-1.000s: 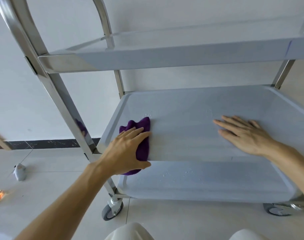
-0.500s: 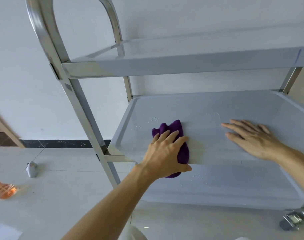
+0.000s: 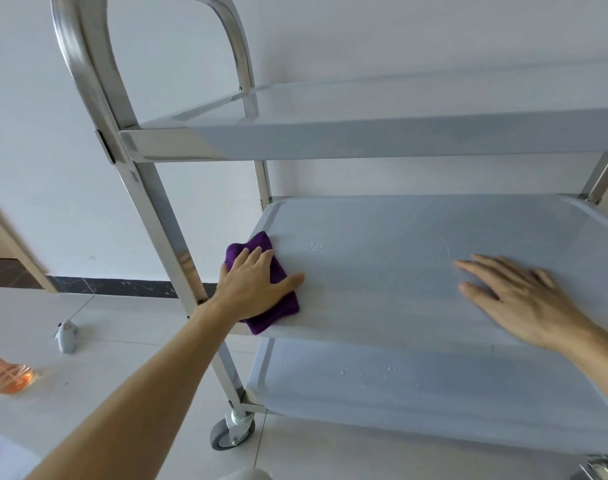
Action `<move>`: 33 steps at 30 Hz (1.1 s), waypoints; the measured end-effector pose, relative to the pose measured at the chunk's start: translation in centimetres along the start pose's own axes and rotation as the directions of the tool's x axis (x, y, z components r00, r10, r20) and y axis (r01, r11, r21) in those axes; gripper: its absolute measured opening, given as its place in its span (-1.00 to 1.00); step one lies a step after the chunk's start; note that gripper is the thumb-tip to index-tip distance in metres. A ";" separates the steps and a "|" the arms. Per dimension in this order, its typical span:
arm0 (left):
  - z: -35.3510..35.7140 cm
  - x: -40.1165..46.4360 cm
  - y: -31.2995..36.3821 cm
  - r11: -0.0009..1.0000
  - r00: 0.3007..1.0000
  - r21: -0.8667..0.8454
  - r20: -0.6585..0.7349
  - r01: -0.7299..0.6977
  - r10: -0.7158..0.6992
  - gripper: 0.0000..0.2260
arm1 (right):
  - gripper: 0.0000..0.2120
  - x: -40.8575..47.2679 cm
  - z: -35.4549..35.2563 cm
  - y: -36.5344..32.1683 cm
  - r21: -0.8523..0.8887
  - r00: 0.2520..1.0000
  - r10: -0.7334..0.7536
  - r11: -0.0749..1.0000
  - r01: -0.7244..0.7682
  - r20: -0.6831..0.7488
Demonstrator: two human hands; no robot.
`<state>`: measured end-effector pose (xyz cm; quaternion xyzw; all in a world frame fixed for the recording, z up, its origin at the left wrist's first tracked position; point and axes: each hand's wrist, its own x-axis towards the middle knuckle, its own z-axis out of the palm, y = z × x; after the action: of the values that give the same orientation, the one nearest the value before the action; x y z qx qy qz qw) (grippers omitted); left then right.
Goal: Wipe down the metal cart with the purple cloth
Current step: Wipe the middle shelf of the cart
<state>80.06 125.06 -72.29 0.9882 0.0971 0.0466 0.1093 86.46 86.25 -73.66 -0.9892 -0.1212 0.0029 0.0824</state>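
A metal cart (image 3: 150, 209) with three shelves and a curved handle stands against a white wall. Its middle shelf (image 3: 382, 271) carries small water droplets. A folded purple cloth (image 3: 281, 303) lies at that shelf's front left corner. My left hand (image 3: 254, 285) presses flat on the cloth, fingers straight and thumb spread to the right. My right hand (image 3: 524, 299) rests flat on the same shelf at the right, fingers pointing left, holding nothing. The bottom shelf (image 3: 434, 393) also shows droplets.
An orange spray bottle (image 3: 8, 372) lies on the tiled floor at the far left, with a small grey object (image 3: 66, 336) beside it. A caster wheel (image 3: 226, 433) sits under the cart's front left post. The top shelf (image 3: 382, 136) overhangs the middle one.
My left hand and the cloth slid right along the middle shelf, then back left to the front corner. My right hand stayed flat on the shelf. The view shifted.
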 end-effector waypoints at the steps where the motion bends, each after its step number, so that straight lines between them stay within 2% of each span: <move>1: 0.5 0.9 0.8 0.998 1.000 0.055 -0.020 0.018 -0.017 -0.29 | -0.49 0.1 0.1 0.0 -0.003 1.000 0.011 1.000 -0.011 -0.002; 5: 2.0 3.4 5.9 0.992 0.999 0.124 -0.035 0.018 -0.014 -0.33 | -0.38 0.6 0.2 0.4 -0.034 0.995 0.096 0.995 -0.096 -0.016; 8: 3.3 2.2 10.2 0.986 0.987 0.054 -0.043 -0.155 0.158 -0.34 | -0.29 0.9 0.4 0.9 -0.032 0.985 0.169 0.985 -0.171 -0.040; 11: 4.3 -0.7 11.7 0.938 0.939 -0.044 -0.046 -0.343 0.341 -0.31 | -0.22 0.9 0.5 1.1 -0.037 0.979 0.195 0.980 -0.197 -0.058; 14: 3.7 -0.4 9.3 0.915 0.918 -0.072 -0.041 -0.396 0.394 -0.39 | -0.15 1.0 0.7 1.1 -0.048 0.979 0.198 0.979 -0.200 -0.058; 16: 2.6 1.8 6.5 0.938 0.939 -0.046 -0.049 -0.343 0.341 -0.48 | -0.08 1.1 0.8 1.1 -0.060 0.980 0.190 0.979 -0.194 -0.066; 19: 1.2 5.7 1.9 0.996 0.994 -0.030 -0.070 -0.088 0.086 -0.47 | -0.02 1.3 1.0 1.2 -0.072 0.979 0.188 0.978 -0.194 -0.077; 21: 1.3 8.0 0.4 0.998 0.994 -0.017 -0.095 0.060 -0.062 -0.45 | -0.01 1.5 1.3 1.3 -0.081 0.979 0.190 0.977 -0.196 -0.079; 23: 1.9 10.2 1.3 0.990 0.986 0.035 -0.099 0.139 -0.135 -0.43 | -0.02 1.6 1.5 1.4 -0.096 0.978 0.190 0.976 -0.197 -0.082; 25: 2.7 11.7 4.2 0.987 0.988 0.073 -0.077 0.141 -0.135 -0.41 | -0.03 1.8 1.6 1.6 -0.113 0.978 0.187 0.974 -0.197 -0.089; 27: 3.6 12.4 8.0 0.996 0.996 0.068 -0.064 0.060 -0.056 -0.41 | -0.03 1.9 1.5 1.6 -0.116 0.978 0.184 0.974 -0.194 -0.096; 29: 4.8 11.8 11.7 0.996 0.994 0.042 -0.072 -0.081 0.084 -0.42 | -0.05 1.8 1.4 1.5 -0.104 0.978 0.185 0.975 -0.195 -0.100; 33: 6.1 9.5 14.3 0.919 0.916 -0.028 -0.102 -0.393 0.388 -0.44 | -0.05 1.6 1.2 1.3 -0.097 0.977 0.192 0.975 -0.201 -0.094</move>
<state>92.64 112.03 -74.31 0.9814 -0.0982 0.1167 0.1166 88.30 85.63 -75.02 -0.9985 -0.0193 -0.0370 0.0342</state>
